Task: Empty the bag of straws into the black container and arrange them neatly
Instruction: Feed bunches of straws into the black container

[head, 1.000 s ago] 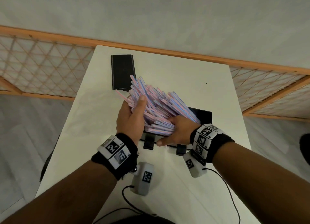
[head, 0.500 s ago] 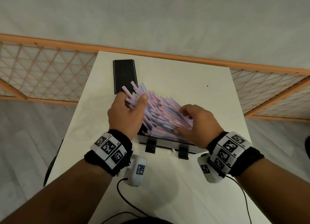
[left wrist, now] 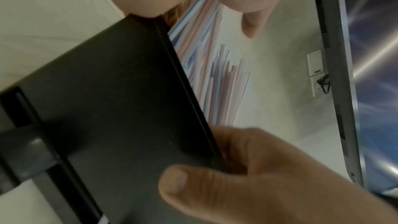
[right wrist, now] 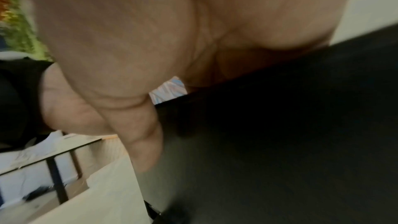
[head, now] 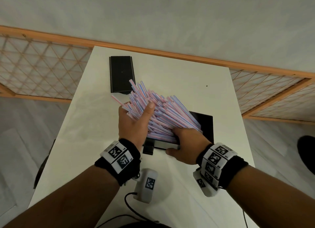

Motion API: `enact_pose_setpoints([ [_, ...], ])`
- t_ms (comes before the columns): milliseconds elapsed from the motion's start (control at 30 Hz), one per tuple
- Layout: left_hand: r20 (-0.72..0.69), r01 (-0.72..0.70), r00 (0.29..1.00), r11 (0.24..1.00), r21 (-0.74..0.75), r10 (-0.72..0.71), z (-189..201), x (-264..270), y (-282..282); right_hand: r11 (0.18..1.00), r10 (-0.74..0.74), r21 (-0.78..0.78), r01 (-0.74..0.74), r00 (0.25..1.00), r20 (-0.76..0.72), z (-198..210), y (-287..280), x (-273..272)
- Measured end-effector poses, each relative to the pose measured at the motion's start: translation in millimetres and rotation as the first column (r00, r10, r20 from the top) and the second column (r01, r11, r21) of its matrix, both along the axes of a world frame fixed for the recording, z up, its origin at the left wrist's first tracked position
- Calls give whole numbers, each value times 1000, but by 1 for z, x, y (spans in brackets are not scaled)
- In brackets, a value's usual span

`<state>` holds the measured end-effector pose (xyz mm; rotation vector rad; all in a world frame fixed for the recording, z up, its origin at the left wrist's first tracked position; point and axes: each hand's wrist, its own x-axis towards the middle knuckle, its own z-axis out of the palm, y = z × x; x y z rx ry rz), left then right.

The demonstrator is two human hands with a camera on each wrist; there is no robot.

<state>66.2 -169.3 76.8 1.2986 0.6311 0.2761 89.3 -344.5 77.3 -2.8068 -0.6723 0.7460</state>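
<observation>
A big bunch of pink and blue striped straws point(head: 162, 113) sticks up out of a black box point(head: 205, 125) that sits near the middle of the white tabletop point(head: 187, 70). The straws lean away to the left and fan out at their far tips, with their near ends down in the box. The left hand point(head: 132, 123) is at the left side of the bunch; its fingers go round the far side and its thumb lies across the top, so its grip is curled round the straws. The right hand point(head: 186, 143) is at the near right end of the bunch, on top of the straw ends and the near wall of the box. Its thumb hangs down the outside of that wall, and its fingers are tucked in by the straws. From the head view and the left wrist view its grip looks closed on the box edge; the right wrist view is too blurred to help. A flat black lid point(head: 121, 74) lies farther back on the tabletop, just past the straw tips. A small black clip point(head: 148, 148) sticks out from the front of the box. A wooden lattice fence point(head: 42, 70) runs behind the tabletop.
</observation>
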Motion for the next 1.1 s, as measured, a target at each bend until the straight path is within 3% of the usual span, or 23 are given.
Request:
enact_pose_setpoints([
  [133,-15,-17,1000,1000,-1,17,-4,0,1,990,129,-70,-122,987,99,8,16,4],
  [333,-24,-60,998,998,9,61,-1,3,9,984,94,-152,-90,995,18,7,29,17],
  [533,-18,-93,996,995,-29,93,8,10,14,997,16,-70,-23,996,-91,-7,35,17],
  [700,-38,-127,992,980,-153,122,12,12,11,999,-16,-43,10,988,-155,-1,37,27],
  [933,72,-65,995,993,-99,72,12,8,6,999,-27,24,34,964,-263,-3,37,30],
  [1100,109,-52,992,997,-64,59,20,5,6,994,-19,104,40,980,-196,5,36,30],
])
